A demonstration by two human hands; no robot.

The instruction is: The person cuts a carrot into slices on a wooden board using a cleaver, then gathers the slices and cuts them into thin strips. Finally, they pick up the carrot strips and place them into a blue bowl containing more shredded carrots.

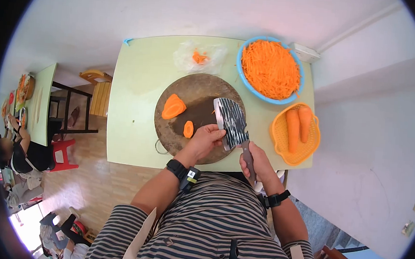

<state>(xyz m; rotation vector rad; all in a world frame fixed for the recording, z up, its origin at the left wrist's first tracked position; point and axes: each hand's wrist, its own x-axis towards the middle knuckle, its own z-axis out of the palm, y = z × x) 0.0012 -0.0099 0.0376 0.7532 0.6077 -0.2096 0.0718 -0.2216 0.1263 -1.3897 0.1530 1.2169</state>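
Observation:
My right hand (261, 166) is wrapped round the dark handle of a wide-bladed cleaver (231, 119). Its blade has a patterned face and hangs tilted over the right part of a round wooden chopping board (206, 83). At the blade's lower left edge, the fingers of my left hand (204, 142) are pinched together and touch the metal. Any small scrap between those fingers is hidden. Left of the blade, a large cut piece of carrot (173, 107) lies on the board. Nearer my left hand is a smaller carrot slice (188, 129).
A blue basin (240, 74) heaped with shredded carrot (270, 69) stands back right. In front of it, a yellow basket (279, 151) holds two whole carrots (292, 130). Carrot scraps (199, 57) lie on a plastic bag (215, 58) behind the board. Other people sit far left.

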